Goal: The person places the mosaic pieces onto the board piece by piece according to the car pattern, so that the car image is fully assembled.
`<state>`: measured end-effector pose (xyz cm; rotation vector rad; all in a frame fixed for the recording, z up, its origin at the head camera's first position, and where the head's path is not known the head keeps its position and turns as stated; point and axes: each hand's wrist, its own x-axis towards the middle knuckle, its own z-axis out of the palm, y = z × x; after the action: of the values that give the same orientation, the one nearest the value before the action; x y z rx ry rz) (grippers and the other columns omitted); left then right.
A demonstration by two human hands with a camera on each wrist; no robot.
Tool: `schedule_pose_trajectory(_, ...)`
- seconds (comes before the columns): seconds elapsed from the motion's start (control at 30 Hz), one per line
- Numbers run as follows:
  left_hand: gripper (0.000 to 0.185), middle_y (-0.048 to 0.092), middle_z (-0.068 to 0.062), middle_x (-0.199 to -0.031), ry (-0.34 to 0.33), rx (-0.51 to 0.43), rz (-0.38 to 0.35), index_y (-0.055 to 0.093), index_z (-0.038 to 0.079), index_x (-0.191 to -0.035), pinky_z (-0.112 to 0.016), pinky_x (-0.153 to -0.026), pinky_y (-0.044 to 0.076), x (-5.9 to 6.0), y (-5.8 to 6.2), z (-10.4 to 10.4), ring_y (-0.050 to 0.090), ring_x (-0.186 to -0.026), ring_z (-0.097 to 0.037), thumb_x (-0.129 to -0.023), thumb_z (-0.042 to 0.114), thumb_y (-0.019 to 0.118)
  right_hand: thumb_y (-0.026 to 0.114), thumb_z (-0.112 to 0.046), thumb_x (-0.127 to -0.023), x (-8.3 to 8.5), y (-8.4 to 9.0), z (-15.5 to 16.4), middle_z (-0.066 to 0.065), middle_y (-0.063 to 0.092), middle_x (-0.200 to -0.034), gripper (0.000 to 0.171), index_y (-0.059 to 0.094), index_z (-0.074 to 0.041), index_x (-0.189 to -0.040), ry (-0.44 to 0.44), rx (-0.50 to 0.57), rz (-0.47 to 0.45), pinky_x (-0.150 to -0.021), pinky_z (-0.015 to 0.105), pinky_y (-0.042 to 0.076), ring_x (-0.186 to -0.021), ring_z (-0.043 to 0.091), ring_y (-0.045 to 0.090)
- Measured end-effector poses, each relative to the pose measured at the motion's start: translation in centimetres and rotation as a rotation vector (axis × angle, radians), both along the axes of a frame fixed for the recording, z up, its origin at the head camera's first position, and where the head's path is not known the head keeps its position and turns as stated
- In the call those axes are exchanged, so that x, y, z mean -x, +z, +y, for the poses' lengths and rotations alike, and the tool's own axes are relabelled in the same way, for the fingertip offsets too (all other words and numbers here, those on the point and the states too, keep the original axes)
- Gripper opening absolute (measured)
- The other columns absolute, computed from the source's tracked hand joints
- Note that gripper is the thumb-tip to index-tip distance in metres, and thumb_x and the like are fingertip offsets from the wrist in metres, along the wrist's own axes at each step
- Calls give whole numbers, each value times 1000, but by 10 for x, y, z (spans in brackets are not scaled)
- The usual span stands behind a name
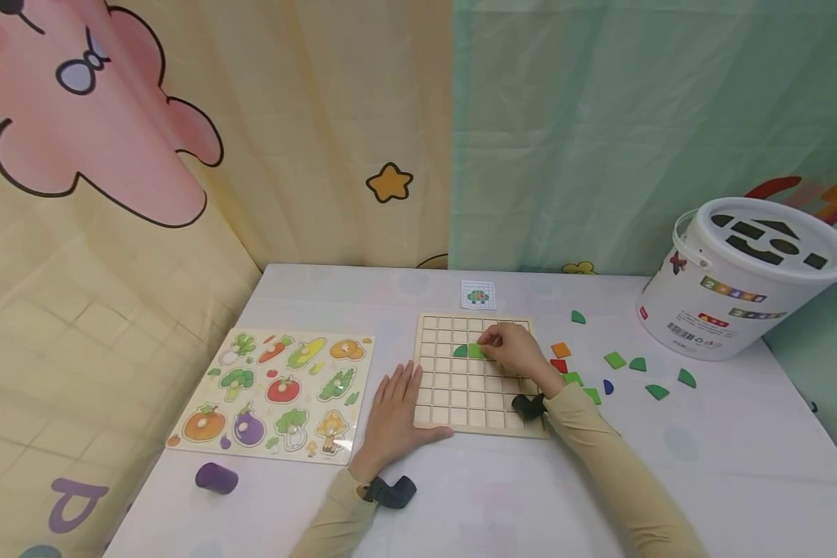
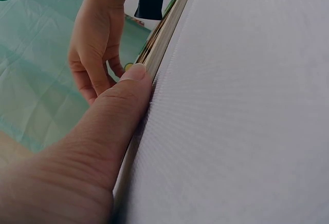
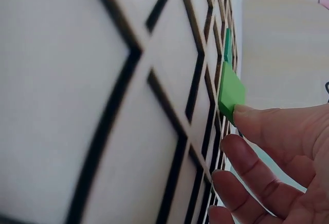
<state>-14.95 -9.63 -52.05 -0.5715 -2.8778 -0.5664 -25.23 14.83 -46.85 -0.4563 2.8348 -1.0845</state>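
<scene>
**Light green square tile at the grid, right hand on it**

Your light green square tile [image 1: 476,351] sits in the upper middle of the wooden grid board [image 1: 452,399], just beside a dark green quarter-circle tile [image 1: 461,351]. Your right hand [image 1: 516,350] pinches its right edge; your thumb tip touches it, the forefinger is mostly hidden. Can't tell whether the tile is fully flush in its cell.

Your left hand [image 1: 394,411] grips nothing: fingers laid at the board's left edge, thumb along its near edge, bracing that corner.

Step in hand, my read: seating this tile. Next move calls for squaring it to the cell walls, a light press, then a clean release without nudging the quarter-circle.

Loose pieces lie right of the board: orange square [image 1: 561,350], red square [image 1: 559,365], blue piece [image 1: 608,387], more greens. Pattern card [image 1: 477,295] is near the tabletop's far edge, white bucket [image 1: 725,310] at its far right corner, vegetable puzzle [image 1: 205,370] along its left edge, purple cylinder [image 1: 217,478] nearer you.
</scene>
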Motion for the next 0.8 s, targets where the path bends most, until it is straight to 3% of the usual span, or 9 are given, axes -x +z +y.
schedule_pose_trajectory(0.5,114,22,-15,-154,4,3,-25,26,3,-149,-43,-114,8,0,0,1,13,-142,-29,-70,78,58,69,-9,-86,2,-4,4,0,62,-82,10,76,-7,-93,53,-90,59,-66,33,47,-74,15,53)
schedule_pose_trajectory(0.8,114,20,-15,-154,4,2,-32,25,3,-149,-43,-114,7,0,-1,1,12,-142,-29,-71,78,56,64,-7,-88,-7,0,9,2,59,-85,25,70,-4,-112,129,-127,21,-65,32,40,-76,19,46)
